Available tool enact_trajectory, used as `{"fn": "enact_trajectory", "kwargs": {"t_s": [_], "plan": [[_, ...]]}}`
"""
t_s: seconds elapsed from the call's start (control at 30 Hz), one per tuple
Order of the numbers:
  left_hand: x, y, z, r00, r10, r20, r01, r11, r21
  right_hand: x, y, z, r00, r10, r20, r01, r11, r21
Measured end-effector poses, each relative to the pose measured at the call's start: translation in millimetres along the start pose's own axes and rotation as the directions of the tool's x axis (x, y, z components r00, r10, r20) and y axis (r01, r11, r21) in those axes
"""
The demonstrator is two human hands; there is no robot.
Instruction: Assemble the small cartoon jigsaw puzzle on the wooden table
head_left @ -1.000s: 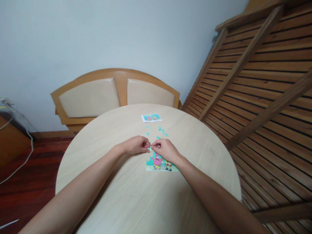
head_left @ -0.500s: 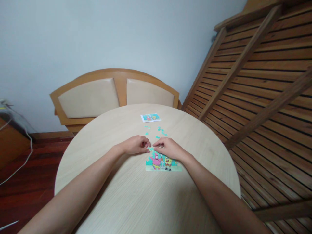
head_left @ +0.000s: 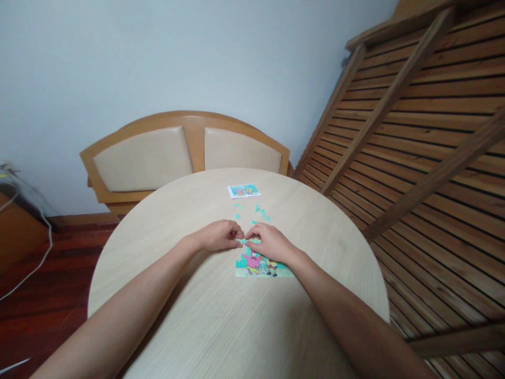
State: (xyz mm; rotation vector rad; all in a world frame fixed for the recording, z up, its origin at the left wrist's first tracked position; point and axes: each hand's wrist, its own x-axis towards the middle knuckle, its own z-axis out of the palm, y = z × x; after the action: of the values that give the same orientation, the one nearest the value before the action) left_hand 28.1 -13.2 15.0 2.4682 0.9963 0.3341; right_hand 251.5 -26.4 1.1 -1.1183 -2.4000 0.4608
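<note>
A partly assembled jigsaw puzzle [head_left: 252,268] lies flat on the table, showing a pink starfish and a yellow sponge figure on a turquoise ground. At its upper left edge, my left hand [head_left: 223,235] is closed, thumb and fingers pinching a small turquoise puzzle piece [head_left: 242,242]. My right hand [head_left: 270,243] reaches in from the other side, its thumb and fingertips closed at the same piece, almost touching the left fingertips. The right hand and wrist cover the puzzle's upper right part. Beyond the hands, several loose turquoise pieces [head_left: 260,210] are scattered.
A reference picture card [head_left: 244,190] with the same figures lies farther back on the round pale wooden table [head_left: 177,326]. Behind the table stands a padded headboard [head_left: 145,158] against the wall. Wooden slats [head_left: 414,158] lean at the right; a white cable [head_left: 50,237] hangs at the left.
My right hand has shifted slightly left, toward the left fingertips, and now covers more of the yellow figure. The left hand has hardly moved.
</note>
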Motion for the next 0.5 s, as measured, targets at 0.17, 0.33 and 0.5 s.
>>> {"fn": "enact_trajectory", "kwargs": {"t_s": [0.17,0.33,0.5], "plan": [[0.4,-2.0,0.4,1.000,-0.011,-0.019,0.010,1.000,-0.027,0.4,-1.2,0.1,1.000,0.027,-0.013,-0.027,0.999,-0.033],[0.2,-2.2,-0.4,0.999,0.033,-0.013,-0.033,0.999,-0.005,-0.5,-0.9,-3.0,1.000,0.024,-0.009,-0.024,1.000,-0.020],[-0.1,-0.9,-2.7,0.987,0.157,0.030,-0.157,0.987,0.013,-1.1,6.4,-7.5,0.999,0.001,0.040,-0.004,0.998,0.057]]}}
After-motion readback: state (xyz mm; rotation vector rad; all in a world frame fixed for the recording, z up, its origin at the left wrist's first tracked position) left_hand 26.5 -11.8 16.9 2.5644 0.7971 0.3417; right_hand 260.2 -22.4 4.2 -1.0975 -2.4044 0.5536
